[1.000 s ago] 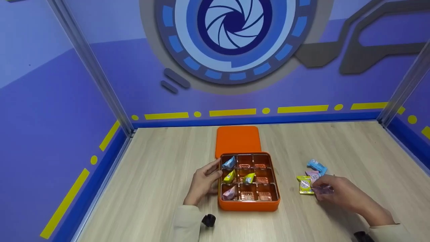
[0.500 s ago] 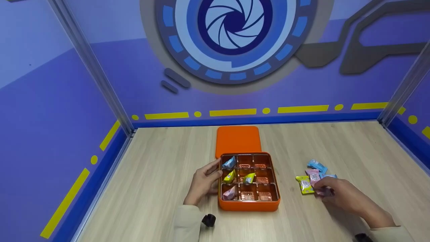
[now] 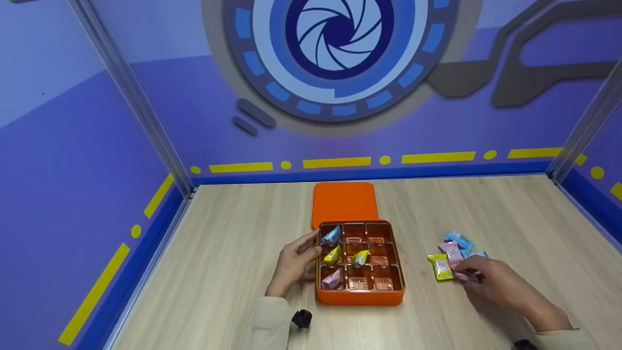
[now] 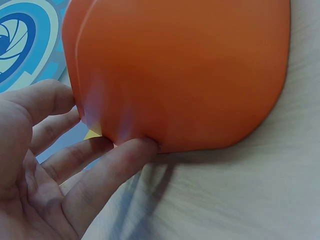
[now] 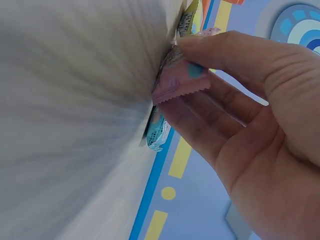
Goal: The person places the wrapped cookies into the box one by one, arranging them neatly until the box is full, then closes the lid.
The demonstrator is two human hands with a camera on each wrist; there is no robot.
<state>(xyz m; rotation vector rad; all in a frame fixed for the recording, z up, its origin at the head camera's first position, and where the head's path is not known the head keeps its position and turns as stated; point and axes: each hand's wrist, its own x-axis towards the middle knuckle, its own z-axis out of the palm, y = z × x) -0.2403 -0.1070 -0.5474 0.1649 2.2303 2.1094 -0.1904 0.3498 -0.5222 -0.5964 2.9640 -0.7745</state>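
Best to lift the pink-wrapped candy (image 5: pixel 175 82), pinched in the right grip (image 3: pixel 498 283) beside the yellow-wrapped candy (image 3: pixel 441 267) on the counter (image 3: pixel 243 218), straight up, steadying the orange compartment box (image 3: pixel 359 298) with a relaxed left grip (image 3: pixel 290 265).

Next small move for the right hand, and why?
Probably lift the pink candy pinched in the right hand toward the near-row middle compartment of the box: it looks empty, with another pink candy in the compartment to its left.
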